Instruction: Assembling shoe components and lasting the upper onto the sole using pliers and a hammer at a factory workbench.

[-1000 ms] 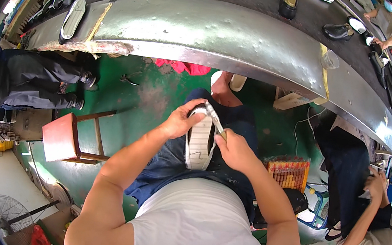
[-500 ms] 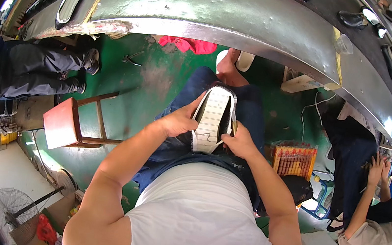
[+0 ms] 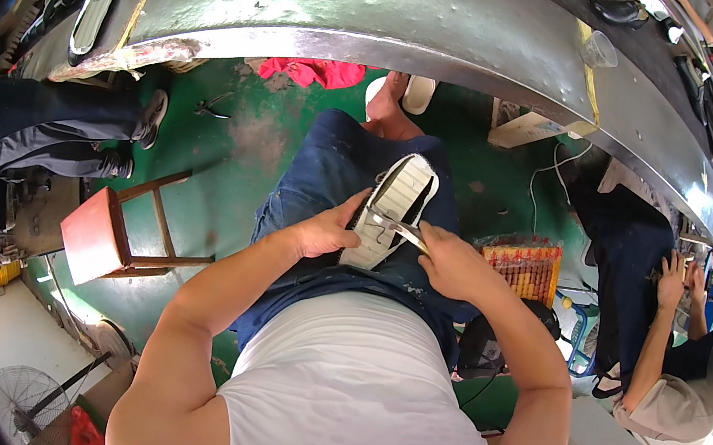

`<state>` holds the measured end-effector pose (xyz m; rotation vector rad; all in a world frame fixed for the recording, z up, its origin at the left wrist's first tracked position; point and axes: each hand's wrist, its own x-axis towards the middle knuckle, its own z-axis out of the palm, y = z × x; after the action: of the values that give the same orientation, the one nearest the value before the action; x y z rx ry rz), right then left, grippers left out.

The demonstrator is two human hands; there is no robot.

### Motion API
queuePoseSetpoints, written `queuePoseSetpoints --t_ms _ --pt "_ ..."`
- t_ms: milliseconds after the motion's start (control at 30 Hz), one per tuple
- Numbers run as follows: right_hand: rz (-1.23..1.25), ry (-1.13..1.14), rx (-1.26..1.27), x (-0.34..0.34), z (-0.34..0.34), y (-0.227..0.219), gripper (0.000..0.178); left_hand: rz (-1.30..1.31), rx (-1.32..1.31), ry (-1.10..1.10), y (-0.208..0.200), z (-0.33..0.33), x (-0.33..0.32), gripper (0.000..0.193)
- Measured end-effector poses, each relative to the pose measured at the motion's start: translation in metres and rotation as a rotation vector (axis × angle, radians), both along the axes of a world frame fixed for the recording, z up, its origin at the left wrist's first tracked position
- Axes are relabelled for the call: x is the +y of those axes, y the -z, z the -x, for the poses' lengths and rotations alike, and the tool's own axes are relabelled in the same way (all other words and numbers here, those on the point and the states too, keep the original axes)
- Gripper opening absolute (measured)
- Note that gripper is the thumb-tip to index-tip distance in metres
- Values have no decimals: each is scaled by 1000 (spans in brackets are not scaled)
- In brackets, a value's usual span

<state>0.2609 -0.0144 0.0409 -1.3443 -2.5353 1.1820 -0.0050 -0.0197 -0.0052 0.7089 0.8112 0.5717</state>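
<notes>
An unfinished-looking shoe rests on my lap with its pale, lined underside facing up and a dark edge around it. My left hand is closed on the shoe's left edge, thumb on top. My right hand is closed around the handles of metal pliers. The plier head lies over the middle of the underside, by a thin dark curved strand; whether the jaws bite on anything is too small to tell.
Ahead runs a metal-covered bench, with a loose sole at its left. A stool lies tipped at left, and other pliers lie on the green floor. A beaded seat mat is at right. Co-workers sit on both sides.
My right hand has come off the shoe's right side and brought the pliers over its underside. The shoe has turned, its far end now leaning right. The whole view has shifted slightly.
</notes>
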Motion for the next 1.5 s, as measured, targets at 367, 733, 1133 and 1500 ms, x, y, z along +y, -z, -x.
queuePoseSetpoints --t_ms 367,733,1133,1500 --pt "-6 -132 -55 6 29 10 24 377 43 -437 31 -17 -9 65" --pt "-325 17 -11 17 22 4 25 -359 878 -323 33 -24 -10 48" --pt "724 326 -29 45 -2 -8 32 -857 981 129 10 -14 2 55" --pt "-10 158 -87 43 22 7 41 -650 1145 543 -49 -19 9 65"
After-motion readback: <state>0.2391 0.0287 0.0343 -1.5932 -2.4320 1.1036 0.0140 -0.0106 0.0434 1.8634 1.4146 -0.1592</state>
